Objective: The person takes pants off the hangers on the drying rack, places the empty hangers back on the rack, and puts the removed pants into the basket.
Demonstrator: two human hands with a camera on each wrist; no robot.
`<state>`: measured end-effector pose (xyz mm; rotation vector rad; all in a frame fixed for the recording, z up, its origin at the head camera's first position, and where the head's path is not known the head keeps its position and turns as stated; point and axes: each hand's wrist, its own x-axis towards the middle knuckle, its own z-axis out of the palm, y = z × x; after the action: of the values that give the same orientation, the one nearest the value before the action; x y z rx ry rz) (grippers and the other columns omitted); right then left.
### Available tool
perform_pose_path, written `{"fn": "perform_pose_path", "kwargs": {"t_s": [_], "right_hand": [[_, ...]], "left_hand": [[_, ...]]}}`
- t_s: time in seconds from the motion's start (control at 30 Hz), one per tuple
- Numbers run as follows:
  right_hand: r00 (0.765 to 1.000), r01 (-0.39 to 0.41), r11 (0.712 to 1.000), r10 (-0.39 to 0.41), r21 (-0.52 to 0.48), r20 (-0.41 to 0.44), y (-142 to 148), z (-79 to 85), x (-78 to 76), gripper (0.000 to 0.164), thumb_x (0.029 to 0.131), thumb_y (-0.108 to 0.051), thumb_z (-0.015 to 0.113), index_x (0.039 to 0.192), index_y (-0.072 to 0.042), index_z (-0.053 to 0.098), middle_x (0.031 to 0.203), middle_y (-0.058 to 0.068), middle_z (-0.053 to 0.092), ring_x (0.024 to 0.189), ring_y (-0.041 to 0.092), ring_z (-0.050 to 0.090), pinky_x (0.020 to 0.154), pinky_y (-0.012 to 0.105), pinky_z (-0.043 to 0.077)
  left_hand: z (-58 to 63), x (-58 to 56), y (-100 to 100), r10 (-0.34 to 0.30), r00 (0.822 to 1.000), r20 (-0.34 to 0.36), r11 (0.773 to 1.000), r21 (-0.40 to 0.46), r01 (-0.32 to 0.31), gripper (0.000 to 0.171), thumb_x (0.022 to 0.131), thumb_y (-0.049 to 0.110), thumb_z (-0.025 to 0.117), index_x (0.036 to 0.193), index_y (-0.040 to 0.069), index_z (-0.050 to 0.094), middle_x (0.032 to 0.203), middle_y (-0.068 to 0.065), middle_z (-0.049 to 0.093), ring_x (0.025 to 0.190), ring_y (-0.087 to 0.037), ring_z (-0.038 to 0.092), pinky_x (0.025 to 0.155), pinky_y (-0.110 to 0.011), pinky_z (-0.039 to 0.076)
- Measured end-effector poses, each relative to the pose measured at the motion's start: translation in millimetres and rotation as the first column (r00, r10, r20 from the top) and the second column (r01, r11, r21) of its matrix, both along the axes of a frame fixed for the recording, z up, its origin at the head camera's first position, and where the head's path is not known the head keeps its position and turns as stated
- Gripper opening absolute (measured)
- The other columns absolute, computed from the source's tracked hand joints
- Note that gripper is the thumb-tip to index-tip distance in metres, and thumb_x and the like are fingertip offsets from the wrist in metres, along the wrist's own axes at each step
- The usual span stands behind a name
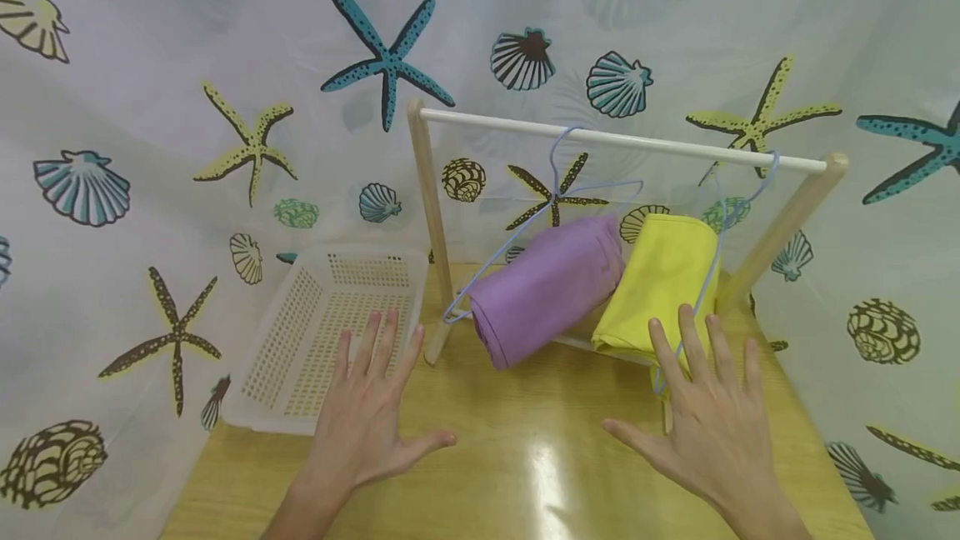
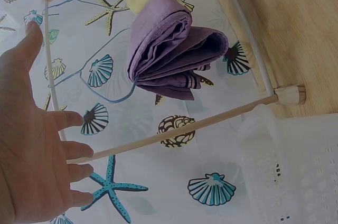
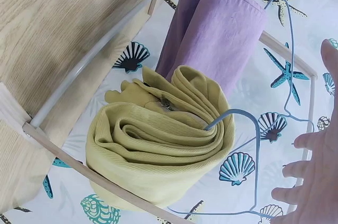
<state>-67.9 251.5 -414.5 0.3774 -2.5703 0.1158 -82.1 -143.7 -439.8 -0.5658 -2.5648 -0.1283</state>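
A left hand [image 1: 363, 419] and right hand [image 1: 708, 423] spread, empty, at the head view's lower center-left and lower right; folded purple fabric [image 1: 551, 290], center, and folded yellow fabric [image 1: 660, 282], center-right, hang on thin blue hangers [image 1: 554, 161].

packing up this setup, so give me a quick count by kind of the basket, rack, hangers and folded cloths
White basket: 1
Rack: 1
Hangers: 2
Folded cloths: 2 (one purple, one yellow)
Total: 6
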Motion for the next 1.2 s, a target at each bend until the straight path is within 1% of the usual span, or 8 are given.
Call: {"fn": "perform_pose_path", "kwargs": {"t_s": [0.23,0.4,0.5,0.67,0.77,0.9,1.0,1.2], "right_hand": [[1.0,0.0,1.0,0.0,0.005,-0.007,3.6,-1.0,-2.6,0.122,0.077,-0.102,0.036,0.164,-0.017,0.036,0.173,0.018,0.03,0.161,0.044,0.022,0.127,0.074,0.013],[0.999,0.015,1.0,-0.016,0.007,0.032,6.4,-1.0,-2.0,0.123,0.076,-0.102,0.042,0.167,-0.019,0.032,0.176,0.015,0.023,0.161,0.044,0.022,0.131,0.069,0.008],[0.999,0.016,1.0,-0.016,0.01,0.031,8.8,-0.3,-2.9,0.123,0.076,-0.102,0.041,0.167,-0.02,0.03,0.176,0.015,0.023,0.16,0.045,0.024,0.131,0.069,0.009],[1.0,0.007,1.0,-0.007,0.006,-0.017,16.0,2.7,-6.4,0.125,0.077,-0.104,0.031,0.166,-0.017,0.034,0.173,0.02,0.029,0.162,0.044,0.021,0.128,0.073,0.014],[1.0,0.017,1.0,-0.017,0.005,-0.006,22.4,5.9,-6.8,0.125,0.076,-0.104,0.034,0.166,-0.017,0.032,0.173,0.021,0.028,0.162,0.046,0.019,0.125,0.075,0.016],[0.998,0.036,0.999,-0.035,-0.002,0.046,31.6,10.1,-7.3,0.127,0.074,-0.099,0.051,0.167,-0.016,0.029,0.175,0.02,0.025,0.161,0.047,0.021,0.125,0.076,0.015],[0.998,0.038,0.999,-0.038,-0.011,0.044,38.1,11.7,-9.7,0.127,0.074,-0.098,0.052,0.167,-0.015,0.03,0.175,0.019,0.026,0.161,0.047,0.023,0.125,0.076,0.015],[0.998,0.053,0.999,-0.053,-0.002,0.02,49.4,13.2,-14.4,0.126,0.077,-0.103,0.034,0.168,-0.015,0.027,0.174,0.02,0.024,0.16,0.047,0.022,0.127,0.073,0.013]], "left_hand": [[-0.2,-0.8,-0.3,0.006,1.0,0.006,1.0,-0.007,-0.006,0.121,0.084,0.098,0.002,0.164,0.014,0.037,0.172,-0.024,0.028,0.16,-0.044,0.028,0.125,-0.068,0.027],[-0.3,-1.8,-1.5,0.011,1.0,0.019,1.0,-0.024,-0.011,0.122,0.083,0.098,0.002,0.164,0.014,0.037,0.172,-0.023,0.029,0.161,-0.043,0.027,0.125,-0.068,0.027],[0.8,-5.0,-2.5,0.006,1.0,0.025,0.999,-0.036,-0.005,0.123,0.083,0.099,0.002,0.164,0.014,0.037,0.172,-0.023,0.029,0.161,-0.043,0.028,0.125,-0.068,0.027],[4.2,-12.0,-4.7,0.006,0.999,0.046,0.999,-0.052,-0.003,0.124,0.082,0.1,0.004,0.164,0.013,0.038,0.172,-0.023,0.029,0.161,-0.042,0.028,0.127,-0.068,0.027],[6.4,-16.1,-6.6,0.011,0.998,0.057,0.998,-0.064,-0.008,0.124,0.082,0.1,0.004,0.164,0.013,0.037,0.172,-0.022,0.03,0.161,-0.042,0.028,0.127,-0.068,0.026],[8.5,-24.0,-10.7,0.013,0.998,0.069,0.997,-0.08,-0.007,0.122,0.083,0.1,0.006,0.165,0.015,0.035,0.172,-0.022,0.031,0.161,-0.043,0.028,0.127,-0.067,0.026],[9.8,-31.6,-14.3,0.014,0.996,0.083,0.996,-0.091,-0.007,0.12,0.084,0.1,0.01,0.165,0.015,0.034,0.171,-0.022,0.032,0.162,-0.043,0.027,0.128,-0.067,0.026],[14.4,-44.8,-21.8,0.018,0.994,0.112,0.996,-0.091,-0.008,0.117,0.086,0.098,0.022,0.167,0.014,0.031,0.172,-0.023,0.03,0.162,-0.043,0.026,0.128,-0.067,0.026]]}}
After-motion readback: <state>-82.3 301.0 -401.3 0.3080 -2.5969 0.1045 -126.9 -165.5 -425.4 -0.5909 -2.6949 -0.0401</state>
